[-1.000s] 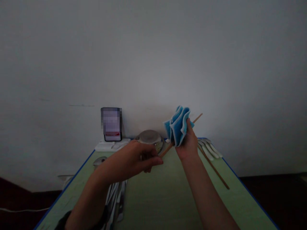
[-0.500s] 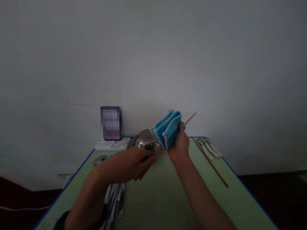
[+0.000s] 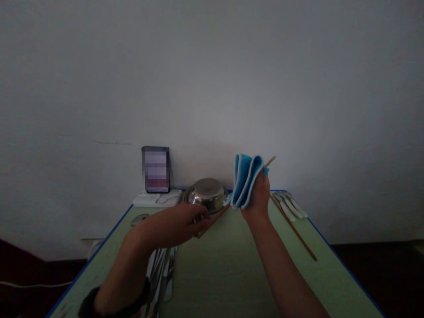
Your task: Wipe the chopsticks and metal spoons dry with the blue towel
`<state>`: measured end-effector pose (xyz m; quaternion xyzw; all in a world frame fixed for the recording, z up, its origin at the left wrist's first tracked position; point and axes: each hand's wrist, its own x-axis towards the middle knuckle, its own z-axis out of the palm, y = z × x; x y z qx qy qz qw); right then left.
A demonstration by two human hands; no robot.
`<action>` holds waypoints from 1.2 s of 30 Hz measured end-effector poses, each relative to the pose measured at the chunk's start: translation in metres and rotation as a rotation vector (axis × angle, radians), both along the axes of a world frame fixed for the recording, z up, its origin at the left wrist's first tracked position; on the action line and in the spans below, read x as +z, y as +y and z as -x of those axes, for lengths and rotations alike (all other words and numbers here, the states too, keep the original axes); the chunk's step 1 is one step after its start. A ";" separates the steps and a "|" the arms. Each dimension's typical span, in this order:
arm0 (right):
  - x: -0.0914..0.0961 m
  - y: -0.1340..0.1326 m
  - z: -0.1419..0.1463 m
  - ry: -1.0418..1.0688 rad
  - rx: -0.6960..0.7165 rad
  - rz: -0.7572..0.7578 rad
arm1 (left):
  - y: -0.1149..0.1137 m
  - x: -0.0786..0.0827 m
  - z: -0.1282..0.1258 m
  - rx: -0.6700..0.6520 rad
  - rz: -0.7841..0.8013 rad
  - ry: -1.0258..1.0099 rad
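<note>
My left hand (image 3: 180, 223) pinches the near end of a wooden chopstick (image 3: 219, 213) that slants up to the right over the green table (image 3: 225, 274). My right hand (image 3: 258, 198) is closed round a folded blue cloth (image 3: 244, 180) wrapped about the chopstick's middle. The chopstick's far tip (image 3: 270, 161) sticks out beyond the cloth. Both hands hover above the table, in front of a steel bowl (image 3: 207, 194).
A second wooden chopstick (image 3: 293, 229) lies on the right of the table, beside several white spoons (image 3: 289, 205). Metal cutlery (image 3: 160, 269) lies under my left forearm. A dark card stand (image 3: 155, 170) on a white tray (image 3: 157, 199) stands against the wall.
My right hand slid the blue cloth down the chopstick towards my left hand, then back up to the right. My left hand stayed low, keeping hold of the near end.
</note>
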<state>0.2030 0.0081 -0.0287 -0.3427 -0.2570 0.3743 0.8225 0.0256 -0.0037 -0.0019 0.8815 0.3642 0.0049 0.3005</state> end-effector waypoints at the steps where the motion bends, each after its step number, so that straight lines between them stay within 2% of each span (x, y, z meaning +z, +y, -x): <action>1: 0.000 0.000 0.000 -0.010 -0.018 0.021 | 0.001 -0.002 -0.003 -0.014 -0.017 0.001; 4: 0.002 -0.001 0.001 0.025 -0.054 0.037 | 0.004 -0.006 -0.011 -0.019 -0.035 -0.047; 9: 0.000 -0.001 0.011 0.007 0.004 0.084 | 0.004 -0.007 -0.022 -0.063 0.026 -0.222; 16: -0.001 -0.002 0.017 0.030 -0.010 0.119 | 0.010 -0.012 -0.010 -0.138 0.251 -0.037; 20: 0.003 -0.004 0.014 -0.020 -0.032 0.131 | 0.007 -0.012 -0.013 -0.160 0.240 -0.028; 26: 0.004 -0.005 0.011 -0.036 -0.023 0.115 | 0.001 -0.003 -0.016 -0.103 0.232 -0.271; 36: 0.001 -0.002 0.011 0.003 0.059 0.103 | 0.005 -0.007 -0.016 -0.079 0.247 -0.239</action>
